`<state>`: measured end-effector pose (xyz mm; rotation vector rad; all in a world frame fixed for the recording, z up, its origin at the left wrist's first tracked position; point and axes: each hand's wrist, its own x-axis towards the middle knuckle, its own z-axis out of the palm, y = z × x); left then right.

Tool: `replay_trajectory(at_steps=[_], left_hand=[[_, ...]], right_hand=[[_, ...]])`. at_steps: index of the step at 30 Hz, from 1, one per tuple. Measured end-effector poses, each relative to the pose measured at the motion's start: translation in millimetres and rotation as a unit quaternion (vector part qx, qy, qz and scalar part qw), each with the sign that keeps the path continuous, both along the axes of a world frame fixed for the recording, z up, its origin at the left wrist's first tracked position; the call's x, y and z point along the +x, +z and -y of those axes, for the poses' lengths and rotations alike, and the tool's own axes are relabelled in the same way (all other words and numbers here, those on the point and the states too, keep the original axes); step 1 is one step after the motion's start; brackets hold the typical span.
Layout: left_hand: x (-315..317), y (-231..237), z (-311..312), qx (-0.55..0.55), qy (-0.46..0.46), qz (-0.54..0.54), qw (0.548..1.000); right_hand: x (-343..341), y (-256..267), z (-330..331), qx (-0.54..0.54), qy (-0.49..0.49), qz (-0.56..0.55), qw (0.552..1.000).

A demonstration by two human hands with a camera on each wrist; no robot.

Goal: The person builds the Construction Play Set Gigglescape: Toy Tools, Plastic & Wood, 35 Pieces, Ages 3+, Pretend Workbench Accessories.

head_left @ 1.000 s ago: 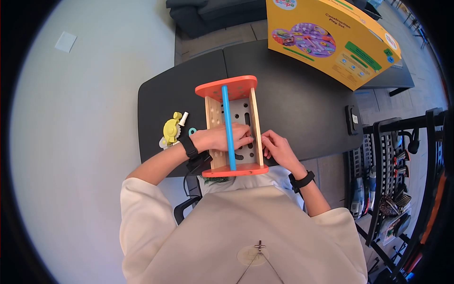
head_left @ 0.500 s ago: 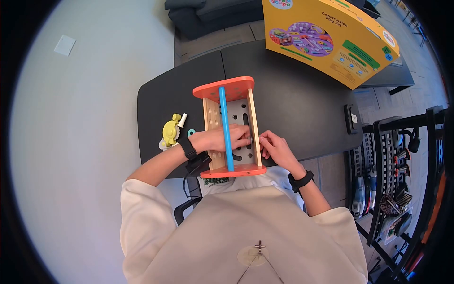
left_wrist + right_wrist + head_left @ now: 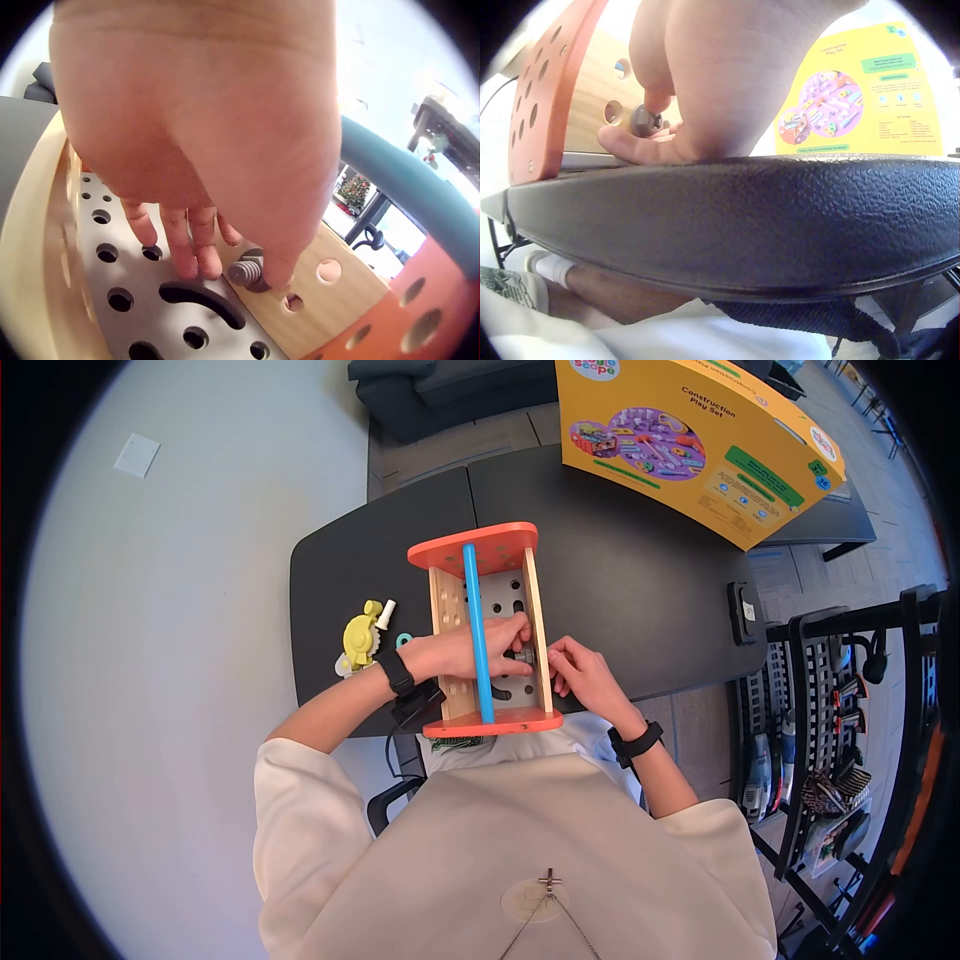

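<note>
A toy toolbox with red ends (image 3: 475,545), wooden sides and a blue bar handle (image 3: 475,610) stands before me. My left hand (image 3: 497,647) reaches under the handle into it, fingers spread around a grey nut (image 3: 259,274) on a threaded bolt (image 3: 241,272) through the wooden side. The thumb is right at the nut; the other fingers stand apart from it, over the holed grey floor (image 3: 150,307). Outside that side, my right hand (image 3: 583,668) rests on the table edge and pinches the bolt's grey slotted head (image 3: 640,121) between thumb and finger.
Left of the toolbox on the black table (image 3: 620,560) lie a yellow toy saw (image 3: 361,638), a white peg (image 3: 387,614) and a teal ring (image 3: 403,640). A yellow box (image 3: 690,450) stands at the back right; a black device (image 3: 742,613) lies at the right edge.
The toolbox shifted slightly left early on. My left fingers have spread away from the nut, which now shows between index finger and thumb. The right hand stays at the side panel.
</note>
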<state>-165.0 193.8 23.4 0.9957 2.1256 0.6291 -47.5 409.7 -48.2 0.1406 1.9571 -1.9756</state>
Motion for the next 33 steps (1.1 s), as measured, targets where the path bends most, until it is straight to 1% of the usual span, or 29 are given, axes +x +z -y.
replay_trajectory(at_steps=[2,3,5,6,8,9,11,12,14,17,18,20,21,23,24,26,27,29,33], left_hand=[[0.2,8.7,-5.4,-0.057,0.005,0.049,0.997],[-1.5,1.6,-3.9,-0.057,0.006,0.049,0.997],[-5.3,-18.9,0.6,-0.061,-0.074,-0.019,0.995],[-4.4,-13.6,0.4,-0.061,-0.073,-0.019,0.995],[-1.9,-1.4,0.9,-0.019,-0.011,0.020,1.000],[-0.6,3.3,-0.9,-0.019,-0.011,0.020,1.000],[1.0,9.1,-4.5,-0.054,0.002,0.010,0.999],[-0.1,2.5,-2.9,-0.054,0.002,0.010,0.999],[-3.4,-16.5,1.0,-0.057,-0.038,0.006,0.998],[-2.7,3.0,-4.5,-0.076,-0.030,0.035,0.996],[-2.4,2.6,-3.9,-0.076,-0.030,0.035,0.996],[-1.1,1.8,-2.2,-0.042,-0.018,0.012,0.999],[-0.3,3.9,-3.6,-0.043,-0.018,0.012,0.999],[1.3,10.1,-7.7,-0.087,-0.007,0.041,0.995],[-0.5,-0.6,-5.2,-0.087,-0.006,0.041,0.995],[-6.0,-30.8,2.1,-0.048,-0.072,0.001,0.996],[-5.5,-24.6,1.3,-0.048,-0.072,0.001,0.996],[-3.1,-2.8,-2.6,-0.050,-0.039,0.034,0.997],[-0.4,7.6,-7.1,-0.065,-0.015,0.037,0.997]], right_hand=[[-0.2,0.8,0.1,0.001,0.001,-0.001,1.000],[-0.3,1.2,-0.1,0.004,0.002,-0.002,1.000],[-0.2,1.2,-0.3,0.009,0.003,-0.004,1.000],[-0.1,0.8,-0.2,0.006,0.002,-0.005,1.000],[0.1,1.1,-0.1,0.004,0.002,-0.005,1.000],[0.0,1.9,-0.3,0.005,0.002,-0.003,1.000],[-0.4,1.7,-0.3,0.006,0.003,-0.002,1.000],[-0.4,0.2,-0.3,0.007,0.003,-0.001,1.000],[-0.5,-0.1,-0.3,0.008,0.004,0.000,1.000],[-0.3,1.9,-0.2,0.007,0.002,0.001,1.000],[-0.3,2.4,-0.2,0.008,0.002,0.002,1.000],[-0.5,2.3,-0.1,0.009,0.002,0.003,1.000],[-0.4,1.6,0.0,0.010,0.002,0.002,1.000],[-0.4,1.6,0.2,0.011,0.002,0.001,1.000],[-0.7,2.1,0.0,0.011,0.003,0.002,1.000],[-0.7,2.1,-0.2,0.012,0.003,0.002,1.000],[-0.4,1.5,0.1,0.010,0.002,0.000,1.000],[-0.2,1.4,0.3,0.009,0.001,-0.001,1.000],[-0.2,1.4,0.2,0.012,0.002,-0.001,1.000]])
